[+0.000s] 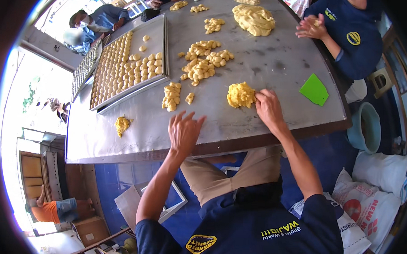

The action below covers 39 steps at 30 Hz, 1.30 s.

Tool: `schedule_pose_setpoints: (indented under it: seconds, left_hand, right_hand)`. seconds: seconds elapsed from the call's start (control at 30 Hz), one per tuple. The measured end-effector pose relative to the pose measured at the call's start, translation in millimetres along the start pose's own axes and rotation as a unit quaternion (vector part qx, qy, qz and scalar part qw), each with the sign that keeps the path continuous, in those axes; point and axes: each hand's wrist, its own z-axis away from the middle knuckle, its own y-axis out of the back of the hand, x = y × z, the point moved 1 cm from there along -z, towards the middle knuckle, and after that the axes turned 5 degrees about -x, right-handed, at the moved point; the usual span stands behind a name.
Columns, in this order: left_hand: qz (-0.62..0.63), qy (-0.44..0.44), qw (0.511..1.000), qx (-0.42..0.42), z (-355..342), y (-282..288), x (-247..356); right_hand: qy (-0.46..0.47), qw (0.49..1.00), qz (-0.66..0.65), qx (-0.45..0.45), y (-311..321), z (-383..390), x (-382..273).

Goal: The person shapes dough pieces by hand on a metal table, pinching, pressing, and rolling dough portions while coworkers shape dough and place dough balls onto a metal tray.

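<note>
My right hand (269, 108) is at the right side of a crumbly yellow mound of filling (241, 95), its fingers curled and pinching at the edge. My left hand (185, 134) hovers over the near edge of the metal table (257, 138), fingers apart and holding nothing. Just beyond it lie a clump of small dough balls (171, 97) and a smaller bit of dough (189, 98). To its left is a smaller heap of yellow filling (122, 126). More dough pieces (200, 68) are piled farther up the table.
A large baking tray (166, 58) with rows of dough balls stands at the left, another tray (85, 71) beyond it. A green scraper (314, 89) lies at the right. A big dough mass (253, 20) sits at the far side. Co-workers (354, 38) stand around the table; sacks (366, 209) lie at right.
</note>
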Motion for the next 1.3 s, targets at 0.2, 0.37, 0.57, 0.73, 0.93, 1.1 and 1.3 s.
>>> schedule_pose_setpoints:
  seconds: [0.2,0.37,0.57,0.73,0.93,1.1,1.3]
  left_hand:
    - [-0.011,-0.020,0.998,0.067,-37,-58,-21]
    - [0.036,0.008,0.995,0.090,-57,-67,-30]
    - [0.011,-0.107,0.994,-0.010,-57,-62,-31]
    - [-0.105,-0.073,0.981,0.148,-38,-58,-26]
    - [-0.031,0.016,0.996,0.078,-28,-53,-10]
    - [-0.093,0.050,0.994,-0.016,26,-44,2]
    - [0.266,0.242,0.933,0.031,30,-38,0]
  right_hand:
    - [-0.016,0.994,0.030,-0.106,20,-12,-7]
    - [-0.029,0.993,0.048,-0.103,27,22,-6]
    - [0.013,0.990,0.006,-0.137,24,51,-23]
    - [0.041,0.978,-0.139,-0.149,31,46,-44]
    - [0.161,0.951,-0.098,-0.245,4,38,-92]
    - [0.228,0.940,-0.099,-0.232,4,59,-86]
    - [0.205,0.960,-0.047,-0.183,1,53,-90]
